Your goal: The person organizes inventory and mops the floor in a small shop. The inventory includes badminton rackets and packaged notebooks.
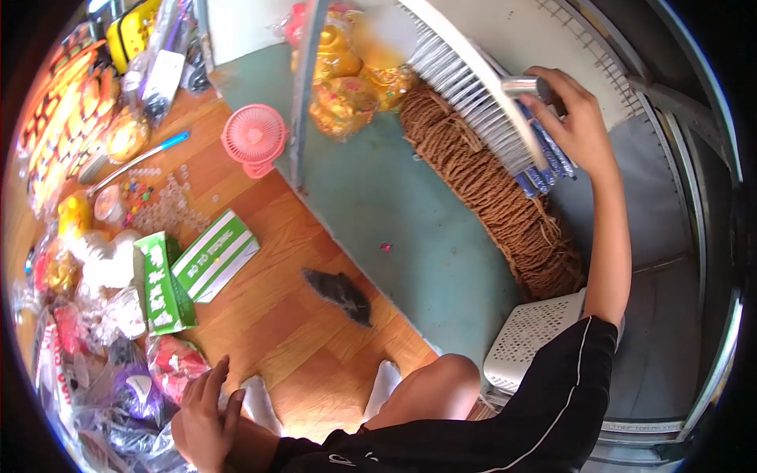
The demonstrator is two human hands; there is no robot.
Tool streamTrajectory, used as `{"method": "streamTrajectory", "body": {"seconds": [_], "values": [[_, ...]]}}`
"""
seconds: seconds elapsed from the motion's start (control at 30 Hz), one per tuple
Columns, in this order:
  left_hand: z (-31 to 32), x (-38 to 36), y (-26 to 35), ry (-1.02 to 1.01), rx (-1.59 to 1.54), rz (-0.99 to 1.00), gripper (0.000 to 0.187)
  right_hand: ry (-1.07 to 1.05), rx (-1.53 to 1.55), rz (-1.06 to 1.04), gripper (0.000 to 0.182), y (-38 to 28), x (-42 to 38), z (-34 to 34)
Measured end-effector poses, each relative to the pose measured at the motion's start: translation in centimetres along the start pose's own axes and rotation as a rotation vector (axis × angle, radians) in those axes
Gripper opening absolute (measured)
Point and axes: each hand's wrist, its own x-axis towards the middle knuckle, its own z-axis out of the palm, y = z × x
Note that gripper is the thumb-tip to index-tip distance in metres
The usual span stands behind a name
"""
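Note:
My right hand (569,118) is closed round the metal socket of a long broom head (473,67) with pale bristles, at the upper right. The broom head lies slanted above a bundle of brown coir rope (489,189), with blue packets (544,177) showing under its lower end. At the lower left my left hand (209,418) has its fingers apart and holds nothing. It is nearest to a red plastic-wrapped item (177,366).
A white perforated basket (532,335) stands by my right arm. Gold figurines (343,98) in plastic sit past a grey post (301,102). On the wooden floor are a pink fan (255,135), green boxes (217,256), a dark cloth (339,294) and many bagged goods on the left.

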Motion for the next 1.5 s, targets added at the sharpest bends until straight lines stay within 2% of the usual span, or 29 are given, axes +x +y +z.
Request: {"method": "streamTrajectory", "body": {"seconds": [0.03,0.1,0.2,0.27,0.37,0.4,0.47,0.53,0.6,0.67,0.73,0.8,0.83,0.9,1.0,1.2,1.4,1.5], "values": [[-0.6,-0.2,1.1,-0.021,-0.042,-0.066,0.039,-0.040,0.158,0.050,0.032,-1.1,-0.2,1.1],[-0.6,-1.1,-0.1,-0.023,-0.079,0.075,0.042,-0.079,0.448,0.082,0.032,-3.9,-0.8,3.8],[-1.0,-2.3,-0.2,0.025,-0.092,0.077,0.043,-0.013,0.808,0.092,0.028,-7.5,-2.9,9.6],[-1.7,-2.9,-0.5,0.068,-0.069,0.045,0.043,-0.089,1.012,0.225,0.025,-10.3,-4.2,12.1],[-3.2,-3.5,-1.5,-0.004,-0.323,0.006,0.041,-0.223,1.272,0.394,0.021,-13.8,-6.4,14.7],[-3.6,-3.0,-1.6,0.009,-0.305,-0.012,0.041,-0.252,1.378,0.441,0.021,-14.7,-7.2,15.6],[-4.7,-1.3,-2.0,-0.028,-0.148,0.285,0.041,-0.272,1.518,0.493,0.022,-15.8,-9.2,18.0],[-4.8,1.4,-1.3,0.035,-0.060,0.271,0.041,-0.289,1.656,0.564,0.023,-17.0,-10.9,19.7],[-2.7,5.8,-2.1,0.030,-0.298,0.193,0.042,-0.313,1.862,0.638,0.028,-18.0,-12.3,20.7],[1.1,11.3,-3.9,-0.052,-0.568,0.077,0.054,-0.306,1.923,0.680,0.028,-19.1,-13.1,21.6],[4.8,13.8,-3.1,-0.048,-0.653,-0.017,0.067,-0.302,1.979,0.722,0.028,-20.1,-13.5,22.5],[7.4,15.2,-2.6,-0.153,-0.869,-0.143,0.072,-0.350,1.897,0.750,0.029,-20.8,-13.7,23.1],[7.7,15.1,-2.4,-0.154,-0.875,-0.152,0.072,-0.362,1.895,0.755,0.029,-21.1,-13.7,23.2],[8.0,14.6,-2.0,-0.226,-1.101,-0.164,0.064,-0.373,1.821,0.782,0.030,-22.0,-13.5,23.0],[9.3,15.3,-3.6,-0.198,-1.127,-0.300,0.053,-0.372,1.766,0.805,0.030,-23.4,-13.3,23.4],[10.1,14.6,-6.0,-0.024,-1.163,-0.348,0.034,-0.403,1.652,0.695,0.029,-25.6,-12.3,23.6],[9.2,13.0,-8.6,0.191,-1.234,-0.331,0.028,-0.421,1.691,0.660,0.029,-28.4,-10.1,22.8],[7.7,11.7,-10.0,0.263,-1.194,-0.283,0.034,-0.461,1.706,0.552,0.029,-29.9,-8.5,22.4]]}}
